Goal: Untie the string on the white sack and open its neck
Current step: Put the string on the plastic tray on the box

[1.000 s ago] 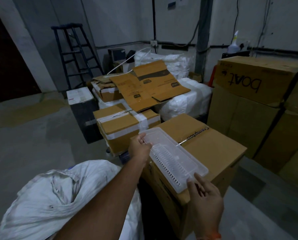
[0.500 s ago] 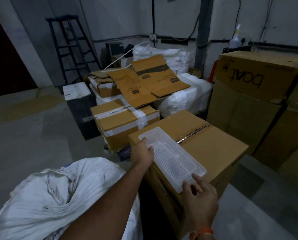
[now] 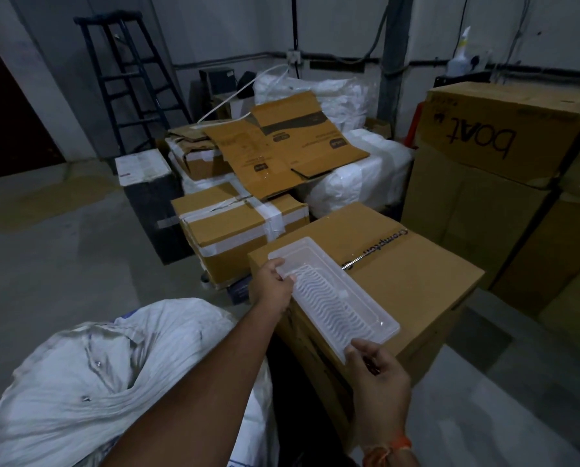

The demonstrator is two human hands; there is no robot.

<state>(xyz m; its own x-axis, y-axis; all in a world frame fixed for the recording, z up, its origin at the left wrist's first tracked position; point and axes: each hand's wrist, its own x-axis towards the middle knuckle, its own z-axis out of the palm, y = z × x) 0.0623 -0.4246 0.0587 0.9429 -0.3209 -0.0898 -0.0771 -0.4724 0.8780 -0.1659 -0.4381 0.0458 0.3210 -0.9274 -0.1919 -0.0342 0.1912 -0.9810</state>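
**Both hands on the tray, sack off to the left**

Concrete floor [image 3: 39,264] and stacked cartons fill a dim storeroom. Nearest the camera, the white sack [image 3: 96,375] slumps on the floor just left of the brown carton [image 3: 416,288], its creased cloth gathered toward a fold near its middle; no string can be made out. The left hand [image 3: 271,288] reaches over the sack's right shoulder and pinches the far-left edge of a clear plastic tray [image 3: 332,298] lying on the carton. The right hand [image 3: 379,382] has its fingers [image 3: 356,353] closed lightly on the tray's near corner. The tray's long axis runs away and leftward. Judging by this, the sack lies below and left of both hands, the left arm nearer. Farther off stands a ladder [image 3: 130,82].
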